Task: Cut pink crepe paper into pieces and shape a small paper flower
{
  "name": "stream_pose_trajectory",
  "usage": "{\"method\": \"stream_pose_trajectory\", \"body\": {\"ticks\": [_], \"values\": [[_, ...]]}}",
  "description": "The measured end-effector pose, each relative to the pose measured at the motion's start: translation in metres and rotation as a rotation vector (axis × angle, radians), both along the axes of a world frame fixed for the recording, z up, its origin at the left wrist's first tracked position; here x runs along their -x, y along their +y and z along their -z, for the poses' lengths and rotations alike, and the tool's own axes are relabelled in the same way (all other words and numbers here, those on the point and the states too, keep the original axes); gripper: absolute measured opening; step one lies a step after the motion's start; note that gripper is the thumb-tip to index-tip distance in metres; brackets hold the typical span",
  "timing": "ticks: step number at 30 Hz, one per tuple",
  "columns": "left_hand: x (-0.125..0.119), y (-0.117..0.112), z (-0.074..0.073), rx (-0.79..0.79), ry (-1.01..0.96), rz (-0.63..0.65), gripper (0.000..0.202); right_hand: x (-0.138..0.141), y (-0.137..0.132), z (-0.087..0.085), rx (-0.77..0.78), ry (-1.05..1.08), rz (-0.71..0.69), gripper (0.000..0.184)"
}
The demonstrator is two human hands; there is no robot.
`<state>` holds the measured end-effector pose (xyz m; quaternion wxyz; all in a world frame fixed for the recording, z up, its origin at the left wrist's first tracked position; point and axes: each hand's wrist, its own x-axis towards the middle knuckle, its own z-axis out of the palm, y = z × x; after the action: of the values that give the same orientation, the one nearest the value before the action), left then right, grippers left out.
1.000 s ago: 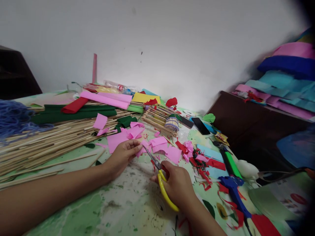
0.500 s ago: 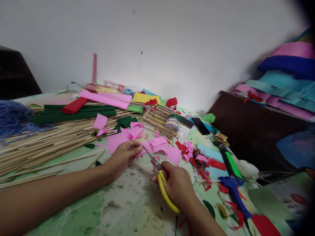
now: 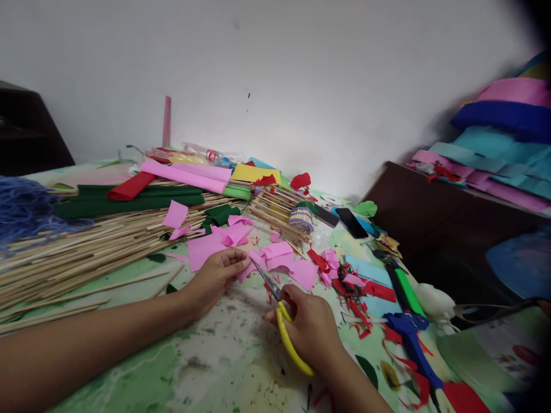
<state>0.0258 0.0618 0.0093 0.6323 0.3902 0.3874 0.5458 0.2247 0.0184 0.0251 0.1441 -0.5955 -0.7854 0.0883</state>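
Paint-splashed green table (image 3: 224, 355), bamboo sticks (image 3: 86, 246) heaped along the left, and the cutting step is in hand.
Right hand (image 3: 312, 330) is clenched through the yellow scissors (image 3: 275, 298); left hand (image 3: 215, 275) pinches the pink paper piece (image 3: 253, 264) at the blade tips, mid-table. The next snip, I'd say, needs that paper held taut.

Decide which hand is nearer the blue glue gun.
Right. The right hand, holding yellow scissors, lies just left of the glue gun; the left hand sits farther left, pinching pink paper.
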Motion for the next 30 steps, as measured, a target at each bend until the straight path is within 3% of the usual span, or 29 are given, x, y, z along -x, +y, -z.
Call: {"method": "stream_pose_trajectory", "body": {"ticks": [4, 11, 30], "values": [[-0.0004, 0.0008, -0.0002, -0.012, 0.001, 0.009, 0.017, 0.0002, 0.0001, -0.0014, -0.003, 0.007, 0.014, 0.028], [0.0015, 0.0041, 0.0036, -0.045, -0.084, -0.083, 0.020, -0.0006, -0.0009, -0.0025, -0.006, 0.013, -0.001, 0.033], [-0.0002, 0.0026, 0.0028, -0.024, -0.097, -0.063, 0.023, -0.0003, -0.0019, -0.0016, -0.005, 0.028, 0.001, 0.036]]}}
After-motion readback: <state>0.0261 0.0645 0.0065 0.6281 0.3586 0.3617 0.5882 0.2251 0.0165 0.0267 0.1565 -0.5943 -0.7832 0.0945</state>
